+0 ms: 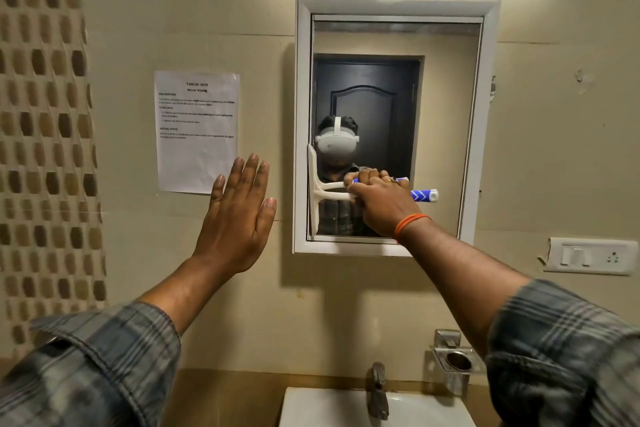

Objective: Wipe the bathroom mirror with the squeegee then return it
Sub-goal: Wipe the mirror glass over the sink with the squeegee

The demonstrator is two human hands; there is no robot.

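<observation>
Squeegee (320, 191) looks light and stiff; my right hand (379, 203) fists its handle, blade at mirror's (446, 121) 9 o'clock edge, left hand (239, 215) open, empty.

White squeegee (317, 191) w/ blue handle, white mirror frame (398, 6), grey plaid sleeves (104, 357), orange wristband (410, 222).

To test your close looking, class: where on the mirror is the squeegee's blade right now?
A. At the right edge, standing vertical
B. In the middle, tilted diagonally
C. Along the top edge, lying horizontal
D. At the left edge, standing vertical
D: the squeegee has its white blade upright against the mirror by the left frame, the right hand closed on its handle.
</observation>
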